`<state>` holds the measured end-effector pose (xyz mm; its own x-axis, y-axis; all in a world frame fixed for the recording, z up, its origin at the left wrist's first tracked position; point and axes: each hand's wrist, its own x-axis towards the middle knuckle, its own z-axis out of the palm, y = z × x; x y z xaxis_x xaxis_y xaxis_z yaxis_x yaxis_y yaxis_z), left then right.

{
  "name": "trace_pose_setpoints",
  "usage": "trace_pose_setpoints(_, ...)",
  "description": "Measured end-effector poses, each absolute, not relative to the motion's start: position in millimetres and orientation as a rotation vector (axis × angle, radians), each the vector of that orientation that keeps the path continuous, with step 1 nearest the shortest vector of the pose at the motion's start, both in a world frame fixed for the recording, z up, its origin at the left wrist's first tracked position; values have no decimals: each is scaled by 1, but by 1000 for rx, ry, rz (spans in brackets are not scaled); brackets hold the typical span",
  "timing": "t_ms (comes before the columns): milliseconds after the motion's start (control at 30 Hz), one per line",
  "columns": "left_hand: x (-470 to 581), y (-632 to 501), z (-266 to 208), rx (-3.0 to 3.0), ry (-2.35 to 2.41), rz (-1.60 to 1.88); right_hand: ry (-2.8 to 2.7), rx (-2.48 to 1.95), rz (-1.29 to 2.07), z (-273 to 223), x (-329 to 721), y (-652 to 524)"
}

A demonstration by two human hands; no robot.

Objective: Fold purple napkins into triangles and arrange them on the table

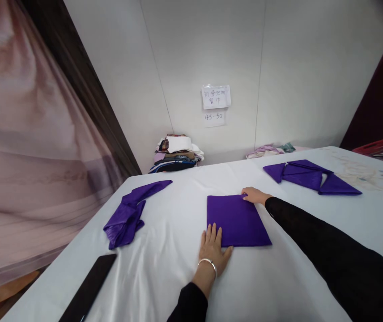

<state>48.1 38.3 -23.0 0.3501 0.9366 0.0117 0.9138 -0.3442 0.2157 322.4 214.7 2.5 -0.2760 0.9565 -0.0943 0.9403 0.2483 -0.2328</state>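
Pinching the far right corner of a folded purple cloth (235, 221), the right grip (254, 196) appears closed on the fabric, though how many layers lie between thumb and fingers cannot be told. Just nearer and to its left, the left grip (212, 252) lies palm down with digits apart, fingertips resting on the cloth's near left corner and the rest of the hand off it. The cloth sits flat between the two grips. If the right grip has caught only the top layer, a pull there could slide it off the layers below and spoil the squared edges; if the left grip bears too lightly, the whole piece could skid or twist. The white surface (169, 277) beneath looks smooth and is rumpled left of the left grip, so pressing or dragging could drag its folds under the cloth and leave it uneven. A silver bracelet (214, 267) just behind the left grip might snag an edge. Farther left, a crumpled purple cloth (124, 221) lies well clear; beyond the right grip, a purple cloth with pointed folds (307, 176) could be disturbed by a wide sweep of that sleeve.
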Motion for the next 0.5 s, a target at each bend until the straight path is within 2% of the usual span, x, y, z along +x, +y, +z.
trace_pose_setpoints(300,28,46,-8,2604,1516,199,-2178,-1966,540,14,329,184)
trace_pose_setpoints(500,-2,74,4,2488,1767,202,-2055,-1973,826,12,341,107)
